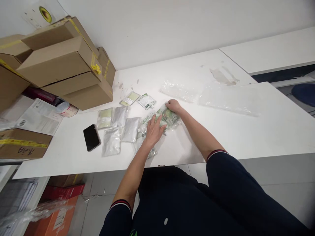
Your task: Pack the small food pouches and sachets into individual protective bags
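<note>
Along the left end of the white table, stacked cardboard boxes fill the far corner, leaving little room that side. Just in from them a phone lies flat, then silver packets, spread side by side near the near edge. Next comes the left hand, its forearm slanting in over the near edge, palm down, fingers apart and resting on a loose pile of green printed pouches, around the middle of the surface's length. Slightly farther from the near edge, the right hand reaches in from the right, its forearm angled toward the other, fingers curled together over a pouch's far end; how firmly they pinch it I can't tell. Beyond that hand, clear plastic bags lie toward the far edge, and bare white surface stretches to the right end, giving the right elbow ample room.
</note>
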The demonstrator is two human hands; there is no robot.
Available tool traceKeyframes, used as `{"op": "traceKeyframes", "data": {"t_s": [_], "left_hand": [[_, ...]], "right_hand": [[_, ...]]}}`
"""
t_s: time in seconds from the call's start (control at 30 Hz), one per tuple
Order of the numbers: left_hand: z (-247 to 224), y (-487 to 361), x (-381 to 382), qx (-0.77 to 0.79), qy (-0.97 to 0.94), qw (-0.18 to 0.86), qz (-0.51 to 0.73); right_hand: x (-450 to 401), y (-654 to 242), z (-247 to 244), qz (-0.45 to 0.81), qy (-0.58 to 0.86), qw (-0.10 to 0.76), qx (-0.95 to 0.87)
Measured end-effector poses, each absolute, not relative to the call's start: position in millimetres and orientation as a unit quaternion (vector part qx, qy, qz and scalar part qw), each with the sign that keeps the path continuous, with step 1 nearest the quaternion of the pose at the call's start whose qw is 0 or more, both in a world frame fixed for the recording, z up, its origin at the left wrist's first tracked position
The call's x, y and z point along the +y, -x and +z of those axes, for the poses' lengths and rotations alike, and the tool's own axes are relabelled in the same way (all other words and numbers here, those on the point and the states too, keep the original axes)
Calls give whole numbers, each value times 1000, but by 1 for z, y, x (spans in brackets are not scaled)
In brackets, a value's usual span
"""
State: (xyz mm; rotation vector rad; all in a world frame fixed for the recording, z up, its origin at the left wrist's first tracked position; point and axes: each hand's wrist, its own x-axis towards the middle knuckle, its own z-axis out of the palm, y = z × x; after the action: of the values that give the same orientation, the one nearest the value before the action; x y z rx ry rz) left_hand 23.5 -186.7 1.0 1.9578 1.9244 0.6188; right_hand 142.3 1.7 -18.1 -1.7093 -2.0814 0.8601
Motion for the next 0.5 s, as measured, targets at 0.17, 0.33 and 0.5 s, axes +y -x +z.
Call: {"op": "traceKeyframes", "data": {"t_s": [0.17, 0.33, 0.5], "left_hand": [[-9, -39, -184, 714, -663, 135, 180], [-23, -48, -183, 736, -646, 107, 171], [-22, -48, -184, 732, -652, 100, 169]], "right_hand": [[-12, -102, -26, 241, 569, 145, -773], [-6, -133, -10, 202, 538, 187, -796], [24, -194, 1, 101, 627, 148, -758]]}}
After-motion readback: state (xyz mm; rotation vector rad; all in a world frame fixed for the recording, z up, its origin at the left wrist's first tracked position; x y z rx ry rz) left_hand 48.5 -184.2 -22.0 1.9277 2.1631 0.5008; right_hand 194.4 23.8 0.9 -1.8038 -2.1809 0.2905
